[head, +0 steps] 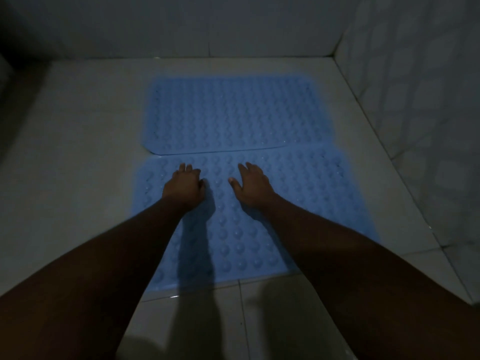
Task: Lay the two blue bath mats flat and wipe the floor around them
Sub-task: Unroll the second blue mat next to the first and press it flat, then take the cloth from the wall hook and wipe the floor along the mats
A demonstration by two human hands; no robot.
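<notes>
Dim tiled floor (78, 141) is filling the frame, with walls (233, 24) rising along the top and right. Two blue mats are lying edge to edge in the middle: the far mat (233, 115) in the upper centre, the near mat (259, 229) below it, their long edges touching or just overlapping. Both hands are pressing on the near mat's far part. The left hand (185, 187) is resting with fingers curled under, gripping nothing; the right hand (250, 184) is lying open, palm down, fingers spread.

Pressing well probably means working outward from the middle toward the edges, so the bumps seat and no ripple stays. Both mats look nearly flat already; wiping seems not yet begun, and no cloth is showing. No containers are in view.
</notes>
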